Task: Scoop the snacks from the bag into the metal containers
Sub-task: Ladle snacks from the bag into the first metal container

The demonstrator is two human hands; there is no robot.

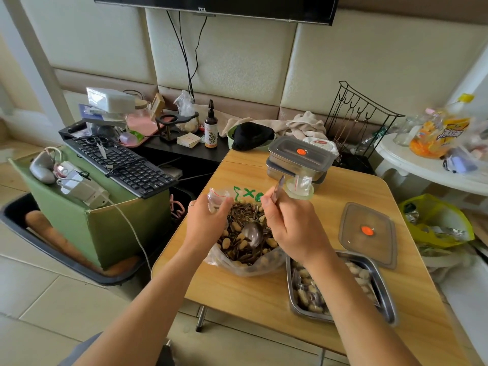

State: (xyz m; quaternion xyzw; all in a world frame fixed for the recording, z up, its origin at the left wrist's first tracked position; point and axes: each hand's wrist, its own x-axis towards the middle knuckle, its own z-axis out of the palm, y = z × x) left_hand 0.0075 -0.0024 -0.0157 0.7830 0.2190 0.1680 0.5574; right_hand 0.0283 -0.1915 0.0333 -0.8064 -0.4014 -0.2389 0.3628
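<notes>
Snacks (241,220) sit in the open bag (248,269) mid-surface (237,299). The left hand (207,225) grip pinches the bag's left rim, likely to hold the mouth open, while the right hand (290,228) grip is closed round the spoon (253,235) handle, bowl down in the seeds and peanuts, probably loading a scoop. The part-filled open container (388,307) lies just right of the bag, so the carry is short; its lid (369,244) rests just beyond it, and two lidded containers (298,157) are stacked at the far edge.
</notes>
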